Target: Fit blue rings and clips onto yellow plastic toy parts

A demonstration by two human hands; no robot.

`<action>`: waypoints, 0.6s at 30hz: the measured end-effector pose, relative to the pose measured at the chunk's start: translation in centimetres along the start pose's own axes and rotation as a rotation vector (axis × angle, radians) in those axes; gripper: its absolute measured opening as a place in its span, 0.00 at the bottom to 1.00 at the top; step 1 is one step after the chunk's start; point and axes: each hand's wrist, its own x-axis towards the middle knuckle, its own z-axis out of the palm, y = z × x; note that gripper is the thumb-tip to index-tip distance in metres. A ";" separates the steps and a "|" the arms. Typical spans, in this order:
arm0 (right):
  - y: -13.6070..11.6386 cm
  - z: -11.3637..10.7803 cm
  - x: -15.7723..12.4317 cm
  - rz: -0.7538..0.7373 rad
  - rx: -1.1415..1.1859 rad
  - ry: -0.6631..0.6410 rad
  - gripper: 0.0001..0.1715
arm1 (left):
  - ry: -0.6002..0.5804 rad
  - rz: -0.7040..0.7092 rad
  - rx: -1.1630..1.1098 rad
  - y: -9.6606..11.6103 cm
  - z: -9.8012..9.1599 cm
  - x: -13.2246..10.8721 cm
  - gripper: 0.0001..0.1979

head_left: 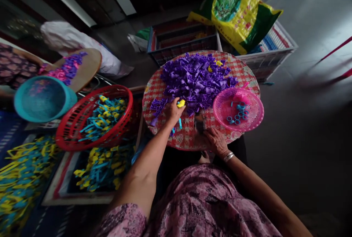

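My left hand (pixel 173 111) is closed on a small yellow plastic piece (pixel 180 103), held between thumb and fingers at the near side of a heap of purple plastic parts (pixel 196 79). A light blue strip (pixel 180 123) shows just below that hand; whether it joins the yellow piece I cannot tell. My right hand (pixel 216 141) lies at the near edge of the round table (pixel 189 140), fingers loosely apart, beside a small dark block (pixel 200 123). Close to it stands a pink basket (pixel 258 110) with several blue rings (pixel 239 114).
To the left, a red basket (pixel 62 134) and a crate (pixel 64 189) hold blue-and-yellow pieces. A blue basin (pixel 20 99) stands near another person's table (pixel 92 63). Behind my table are crates (pixel 181 44) and a yellow-green sack (pixel 236 13).
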 end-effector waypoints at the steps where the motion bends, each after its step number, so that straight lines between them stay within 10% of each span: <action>1: 0.0 0.1 0.0 0.003 0.004 -0.001 0.16 | 0.033 0.033 -0.042 0.2 -0.3 -0.2 0.23; 7: 0.1 0.0 -0.1 0.013 0.021 -0.024 0.16 | 0.184 0.209 -0.536 2.5 -3.8 -3.3 0.23; 18: -0.3 -0.6 0.3 0.055 0.034 -0.125 0.16 | 0.285 0.196 -0.703 4.2 -5.5 -8.0 0.24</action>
